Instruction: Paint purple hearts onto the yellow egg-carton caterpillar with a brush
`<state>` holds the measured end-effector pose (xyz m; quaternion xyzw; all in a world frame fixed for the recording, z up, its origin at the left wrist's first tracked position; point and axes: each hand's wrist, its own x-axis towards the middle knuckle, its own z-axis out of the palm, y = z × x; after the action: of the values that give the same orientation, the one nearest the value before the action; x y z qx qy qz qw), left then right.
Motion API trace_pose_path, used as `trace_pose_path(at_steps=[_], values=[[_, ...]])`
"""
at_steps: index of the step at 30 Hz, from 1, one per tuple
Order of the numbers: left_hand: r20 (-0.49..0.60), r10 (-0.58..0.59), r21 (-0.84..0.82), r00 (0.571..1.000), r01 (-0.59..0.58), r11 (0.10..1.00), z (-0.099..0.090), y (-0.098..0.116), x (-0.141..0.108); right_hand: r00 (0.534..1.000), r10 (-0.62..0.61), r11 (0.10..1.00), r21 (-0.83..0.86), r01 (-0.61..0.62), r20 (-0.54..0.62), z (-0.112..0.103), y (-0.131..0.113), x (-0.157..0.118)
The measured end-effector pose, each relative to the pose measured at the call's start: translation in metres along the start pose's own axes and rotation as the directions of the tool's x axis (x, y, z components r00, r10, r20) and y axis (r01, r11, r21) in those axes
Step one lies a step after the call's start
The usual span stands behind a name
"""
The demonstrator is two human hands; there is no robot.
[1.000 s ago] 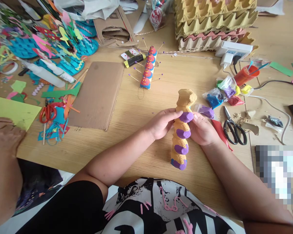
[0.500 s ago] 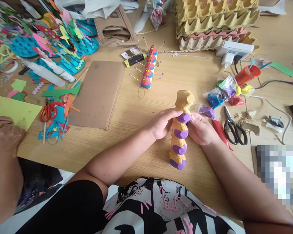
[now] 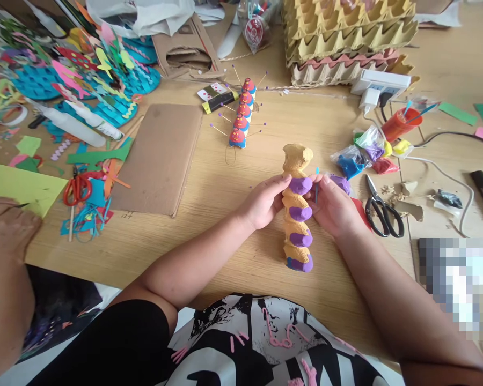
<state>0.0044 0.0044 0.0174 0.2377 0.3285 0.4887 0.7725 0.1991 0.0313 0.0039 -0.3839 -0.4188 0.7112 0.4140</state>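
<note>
My left hand (image 3: 268,201) is closed on the left side of a strip of yellowish egg carton (image 3: 295,201), its thumb near the upper end. Purple clay covers the lower part of several of its bumps, and a little blue shows at the bottom one. The topmost bump is bare of clay. Just right of the strip, my right hand (image 3: 333,206) pinches a thin blue plastic stick (image 3: 317,185) between thumb and fingers. Behind that hand lies a bag of purple clay (image 3: 340,184), partly hidden.
A finished red-and-blue caterpillar (image 3: 242,113) with pin-like sticks stands ahead. Cardboard (image 3: 159,158) lies left, black scissors (image 3: 382,209) right, near clay bags (image 3: 350,161) and an orange cup (image 3: 400,126). Egg trays (image 3: 348,32) are stacked behind. Another person's hand (image 3: 10,222) rests on yellow-green paper.
The carton strip has turned slightly, and its lower end has swung right. My right hand has drawn a little away from it, and the blue stick now shows upright between the fingers.
</note>
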Motion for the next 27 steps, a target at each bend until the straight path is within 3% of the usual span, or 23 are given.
trace_pose_path(at_steps=[2, 4, 8, 10, 12, 17, 22, 27], values=[[-0.038, 0.035, -0.003, 0.999, -0.035, 0.999, -0.001, -0.001, 0.000, 0.992, -0.047, 0.998, 0.027, 0.050, -0.115, -0.002, -0.007, 0.001], [-0.078, 0.058, -0.005, 0.995, -0.059, 0.998, -0.001, -0.001, 0.000, 0.984, -0.088, 0.996, 0.015, 0.091, -0.156, -0.002, -0.016, -0.001], [-0.114, 0.044, 0.003, 0.992, -0.044, 0.999, 0.003, 0.002, -0.005, 0.994, -0.101, 0.994, -0.042, 0.100, -0.043, 0.001, -0.033, -0.011], [-0.115, 0.048, 0.001, 0.992, -0.049, 0.999, 0.005, 0.002, -0.008, 0.991, -0.131, 0.987, -0.095, 0.127, -0.040, 0.004, -0.039, -0.015], [-0.109, 0.066, 0.000, 0.992, -0.066, 0.998, 0.006, 0.002, -0.010, 0.968, -0.235, 0.965, -0.142, 0.222, -0.087, 0.008, -0.041, -0.018], [-0.110, 0.118, 0.039, 0.987, -0.114, 0.993, 0.005, -0.003, -0.009, 0.862, -0.478, 0.858, -0.301, 0.417, -0.166, 0.018, -0.038, -0.029], [-0.072, 0.157, 0.055, 0.985, -0.154, 0.987, 0.003, -0.005, -0.008, 0.849, -0.514, 0.810, -0.396, 0.433, -0.124, 0.024, -0.038, -0.039], [-0.095, 0.128, 0.082, 0.987, -0.120, 0.989, 0.002, -0.006, -0.008, 0.881, -0.467, 0.835, -0.363, 0.412, -0.073, 0.022, -0.035, -0.036]])
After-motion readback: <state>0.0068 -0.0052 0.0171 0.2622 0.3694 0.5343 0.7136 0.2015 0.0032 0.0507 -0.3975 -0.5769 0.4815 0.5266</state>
